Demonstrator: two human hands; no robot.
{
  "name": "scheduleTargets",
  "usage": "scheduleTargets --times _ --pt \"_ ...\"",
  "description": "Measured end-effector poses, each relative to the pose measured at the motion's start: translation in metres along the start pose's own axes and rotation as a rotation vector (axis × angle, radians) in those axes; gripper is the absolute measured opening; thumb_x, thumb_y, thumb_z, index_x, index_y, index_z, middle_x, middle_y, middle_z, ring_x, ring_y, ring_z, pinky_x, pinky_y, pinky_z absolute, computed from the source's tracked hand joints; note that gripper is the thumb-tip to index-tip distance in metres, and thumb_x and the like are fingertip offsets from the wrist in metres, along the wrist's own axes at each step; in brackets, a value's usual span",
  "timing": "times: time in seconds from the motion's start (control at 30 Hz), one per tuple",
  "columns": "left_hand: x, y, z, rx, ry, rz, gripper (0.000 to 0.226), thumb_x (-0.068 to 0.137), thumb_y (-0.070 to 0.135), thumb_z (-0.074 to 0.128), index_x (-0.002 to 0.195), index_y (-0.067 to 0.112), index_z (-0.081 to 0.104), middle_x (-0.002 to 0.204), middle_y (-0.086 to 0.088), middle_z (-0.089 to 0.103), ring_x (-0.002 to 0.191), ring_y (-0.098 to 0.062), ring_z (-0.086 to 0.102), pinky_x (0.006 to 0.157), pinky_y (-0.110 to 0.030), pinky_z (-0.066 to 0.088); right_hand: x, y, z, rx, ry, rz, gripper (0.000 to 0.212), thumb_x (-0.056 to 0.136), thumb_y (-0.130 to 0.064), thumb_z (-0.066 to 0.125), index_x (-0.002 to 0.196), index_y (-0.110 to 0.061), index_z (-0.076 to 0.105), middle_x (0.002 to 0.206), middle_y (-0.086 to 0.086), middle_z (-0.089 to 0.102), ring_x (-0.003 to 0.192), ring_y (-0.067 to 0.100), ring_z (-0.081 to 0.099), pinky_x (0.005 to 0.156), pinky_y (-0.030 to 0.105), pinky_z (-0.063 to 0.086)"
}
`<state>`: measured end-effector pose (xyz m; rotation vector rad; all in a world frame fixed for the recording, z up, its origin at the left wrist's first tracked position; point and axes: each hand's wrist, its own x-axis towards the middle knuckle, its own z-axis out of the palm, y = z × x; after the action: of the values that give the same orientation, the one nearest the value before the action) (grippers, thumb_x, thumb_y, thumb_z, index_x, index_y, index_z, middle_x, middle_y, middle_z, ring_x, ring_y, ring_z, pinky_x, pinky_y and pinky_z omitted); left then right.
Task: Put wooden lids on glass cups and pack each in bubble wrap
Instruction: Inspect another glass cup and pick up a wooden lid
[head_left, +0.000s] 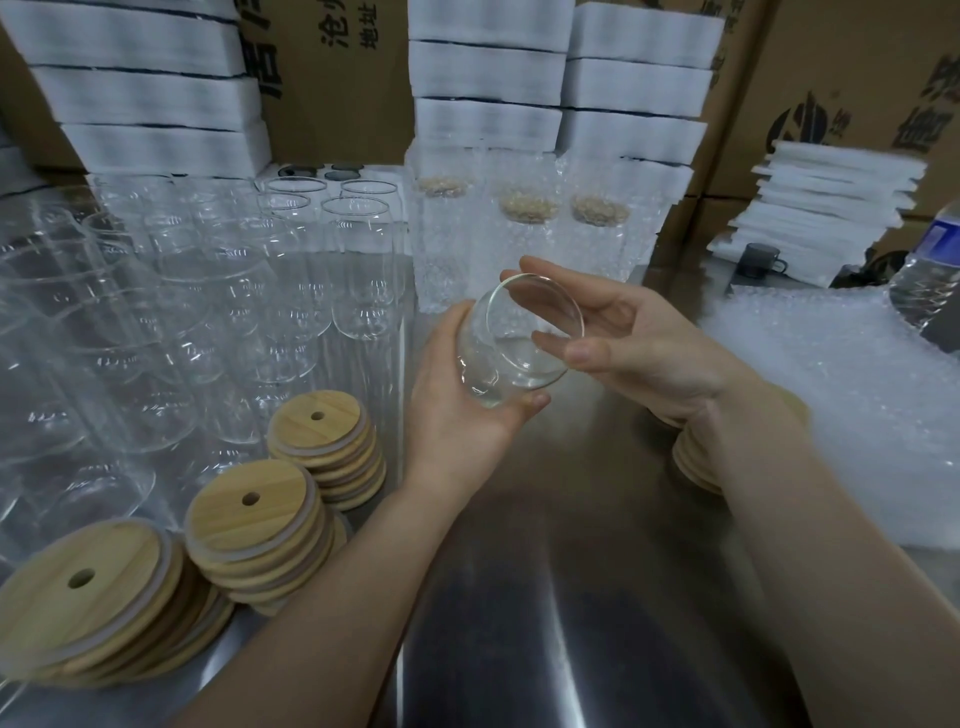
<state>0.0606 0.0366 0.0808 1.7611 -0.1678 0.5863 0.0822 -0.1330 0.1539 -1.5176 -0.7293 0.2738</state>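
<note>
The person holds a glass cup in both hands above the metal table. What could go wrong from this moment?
1. The glass cup lies tilted in the air, left hand under it, right hand holding only its rim; it could slip onto the steel table.
2. A lid stack lies partly hidden beneath that arm; it might get knocked.

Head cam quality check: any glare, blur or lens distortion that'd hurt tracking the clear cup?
Head view: broad soft glare streaks on the steel table. The background foam stacks and cartons are smeared by blur. Strong wide-angle bowing at the edges stretches the near wooden lids. The held glass cup is fairly sharp and its rim is readable, but its body has little contrast against the table.
</note>
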Motion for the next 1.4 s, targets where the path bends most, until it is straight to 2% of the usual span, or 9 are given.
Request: scheduleTargets --times 0.27,0.4,0.53,0.73,0.93,1.07,1.2,1.33,1.4 --pt "-0.001 0.002 -0.002 0.025 -0.046 0.038 0.092 0.062 0.014 0.092 0.141 0.018 0.044 0.140 0.000 0.052 0.132 -0.015 0.048 0.110 -0.040 0.039 0.000 0.004 -0.008 0.128 0.097 -0.008 0.037 0.086 -0.014 0.061 0.123 -0.012 0.066 0.129 0.010 0.066 0.130 0.025 0.054 0.097 0.039 0.052" --pt "-0.002 0.001 0.000 0.063 -0.062 0.072 0.091 0.061 0.013 0.091 0.140 0.019 0.046 0.138 0.002 0.052 0.131 -0.015 0.047 0.110 -0.039 0.039 0.001 0.001 -0.006 0.083 0.207 0.010 0.018 0.083 -0.019 0.066 0.096 -0.017 0.078 0.117 0.013 0.071 0.119 0.029 0.063 0.092 0.046 0.056" --pt "-0.001 -0.003 0.002 0.091 -0.054 0.116 0.089 0.061 0.015 0.092 0.138 0.020 0.047 0.136 0.002 0.053 0.129 -0.015 0.048 0.109 -0.037 0.039 0.005 0.000 0.004 0.036 0.326 0.027 0.012 0.073 -0.023 0.076 0.075 -0.013 0.069 0.107 0.014 0.074 0.107 0.026 0.069 0.086 0.048 0.058" --pt "0.000 -0.010 0.003 0.124 -0.038 0.178 0.089 0.062 0.025 0.092 0.139 0.022 0.047 0.136 0.003 0.052 0.128 -0.015 0.048 0.108 -0.031 0.039 0.009 -0.004 0.021 -0.108 0.439 0.000 0.032 0.058 -0.032 0.083 0.073 -0.017 0.060 0.089 0.003 0.073 0.093 0.017 0.069 0.085 0.050 0.057" --pt "0.004 -0.008 0.004 0.172 -0.030 0.109 0.092 0.062 0.027 0.090 0.142 0.028 0.044 0.139 0.009 0.053 0.129 -0.009 0.048 0.107 -0.026 0.038 0.014 0.001 0.030 -0.168 0.453 -0.008 0.031 0.075 -0.035 0.072 0.100 -0.020 0.061 0.097 -0.002 0.069 0.099 0.013 0.066 0.090 0.049 0.054" --pt "0.001 0.001 0.002 -0.158 0.033 -0.089 0.084 0.061 0.022 0.093 0.127 0.032 0.043 0.135 0.013 0.055 0.123 -0.003 0.052 0.105 -0.026 0.044 0.017 0.006 0.029 -0.051 0.497 -0.044 0.037 0.087 -0.045 0.053 0.114 -0.021 0.062 0.114 0.007 0.071 0.112 0.022 0.066 0.093 0.044 0.050" --pt "0.003 0.009 0.000 -0.526 0.058 -0.314 0.074 0.059 0.027 0.091 0.118 0.022 0.046 0.124 0.004 0.063 0.110 -0.015 0.064 0.084 -0.032 0.054 0.017 0.011 0.026 0.047 0.535 -0.103 0.034 0.090 -0.034 0.053 0.114 -0.012 0.063 0.115 0.016 0.068 0.113 0.031 0.064 0.092 0.043 0.054" --pt "0.009 0.011 -0.005 -0.813 -0.069 -0.524 0.071 0.076 0.052 0.072 0.130 0.011 0.053 0.118 -0.006 0.069 0.104 -0.026 0.069 0.079 -0.043 0.057 0.012 0.013 0.025 -0.063 0.490 -0.121 0.019 0.091 -0.017 0.057 0.101 -0.004 0.066 0.109 0.017 0.069 0.112 0.036 0.063 0.094 0.048 0.054" --pt "0.010 0.011 -0.010 -0.958 -0.176 -0.626 0.080 0.075 0.066 0.060 0.130 0.009 0.056 0.113 -0.006 0.071 0.095 -0.024 0.072 0.065 -0.036 0.058 0.010 0.012 0.028 -0.193 0.411 -0.149 0.014 0.091 -0.008 0.060 0.102 -0.003 0.067 0.113 0.015 0.069 0.114 0.032 0.062 0.097 0.048 0.053"
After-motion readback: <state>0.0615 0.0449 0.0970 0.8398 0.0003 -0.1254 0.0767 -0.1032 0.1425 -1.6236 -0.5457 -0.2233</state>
